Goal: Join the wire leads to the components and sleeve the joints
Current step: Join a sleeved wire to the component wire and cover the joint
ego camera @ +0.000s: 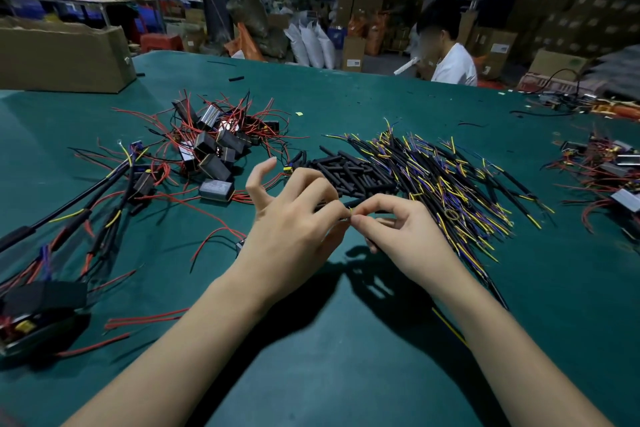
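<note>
Several finished-looking assemblies [86, 218] lie at the far left of the green bench [346, 340], their black sleeves already over joints with yellow, red and blue wire showing at the ends, which suggests part of the batch is done. Just right of them sits a heap of black box components [214, 146] with loose red leads, seemingly not yet joined (the bulk of the work, by the look of it). Near the middle, the left hand [294, 218] pinches something small between thumb and forefinger, its other fingers spread and raised; the right hand [398, 232] meets it fingertip to fingertip, pinching a yellow wire lead [350, 210] where the two hands touch. A black sleeved cable appears to run under the right hand, though what exactly is being twisted is too small to tell. Behind the hands lies a pile of cut black sleeve pieces [353, 173], and to its right a large fan of unused yellow-and-blue wire leads [450, 184]. Farther right, another tangle of components [609, 170] waits. My judgement: joining is under way, sleeving of this joint still ahead.
</note>
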